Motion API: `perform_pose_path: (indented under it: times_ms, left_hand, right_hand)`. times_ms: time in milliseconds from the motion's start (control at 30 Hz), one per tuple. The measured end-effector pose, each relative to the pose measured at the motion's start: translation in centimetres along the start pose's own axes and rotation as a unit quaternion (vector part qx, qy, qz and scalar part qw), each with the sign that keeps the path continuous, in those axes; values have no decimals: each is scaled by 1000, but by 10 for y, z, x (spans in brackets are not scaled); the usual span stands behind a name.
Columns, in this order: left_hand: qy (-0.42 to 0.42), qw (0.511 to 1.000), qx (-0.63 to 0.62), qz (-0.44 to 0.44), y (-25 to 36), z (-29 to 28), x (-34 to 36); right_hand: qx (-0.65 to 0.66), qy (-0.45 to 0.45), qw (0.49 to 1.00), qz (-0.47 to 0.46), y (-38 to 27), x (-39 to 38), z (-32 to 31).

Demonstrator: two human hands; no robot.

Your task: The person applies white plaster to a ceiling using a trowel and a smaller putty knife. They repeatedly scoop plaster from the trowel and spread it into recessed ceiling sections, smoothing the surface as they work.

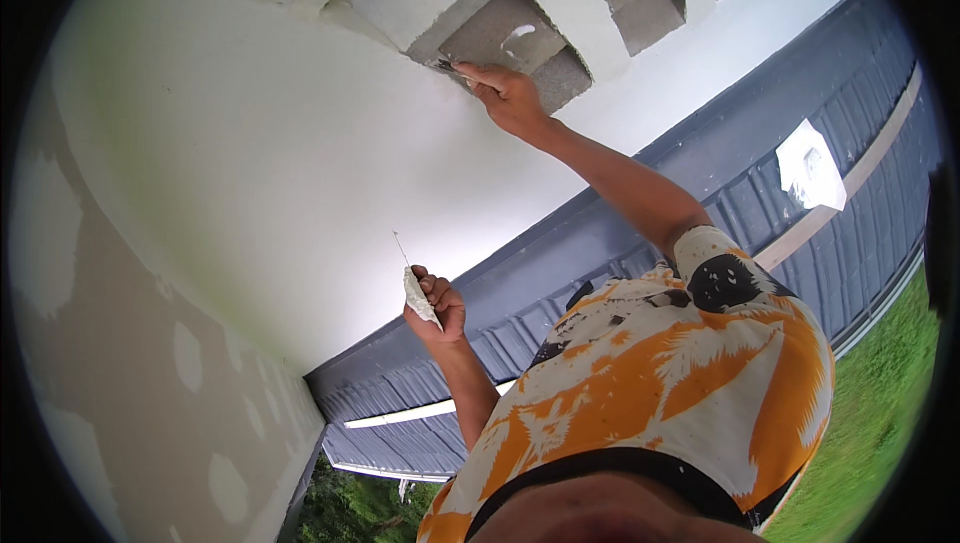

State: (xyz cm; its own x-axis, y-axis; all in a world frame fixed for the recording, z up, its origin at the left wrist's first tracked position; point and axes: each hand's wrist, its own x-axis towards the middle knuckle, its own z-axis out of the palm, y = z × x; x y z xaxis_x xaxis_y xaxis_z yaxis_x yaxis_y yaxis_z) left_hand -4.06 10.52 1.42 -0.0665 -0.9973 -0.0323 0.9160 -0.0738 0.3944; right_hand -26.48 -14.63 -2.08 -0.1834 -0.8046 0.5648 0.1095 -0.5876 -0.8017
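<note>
My right hand (508,100) reaches up, fingers closed on a small putty knife (446,66) whose dark tip is at the lower edge of a recessed grey opening (500,28) in the white overhead surface. A small white smear shows inside that recess. Lower and to the left, my left hand (440,308) grips a thin metal plate (400,246), seen nearly edge-on, with a lump of white putty (420,295) on it. The plate stands out below the white surface (250,143), apart from my right hand.
More recesses (640,3) run along the top. Grey ribbed roofing (850,243) crosses the right, with a pale batten and a white patch (810,163). A patched wall (130,343) is at the left. Grass (870,423) and trees (360,503) show below.
</note>
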Motion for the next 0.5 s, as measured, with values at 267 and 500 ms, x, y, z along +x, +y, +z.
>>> perform_pose_path:
  times_ms: [267,500]
  left_hand:
    - [50,998,-29,22,-30,-24,-22]
    - [77,995,-56,11,-34,-23,-20]
  right_hand:
    - [9,-37,999,37,33,-61,-14]
    - [85,-17,994,62,4,-31,-23]
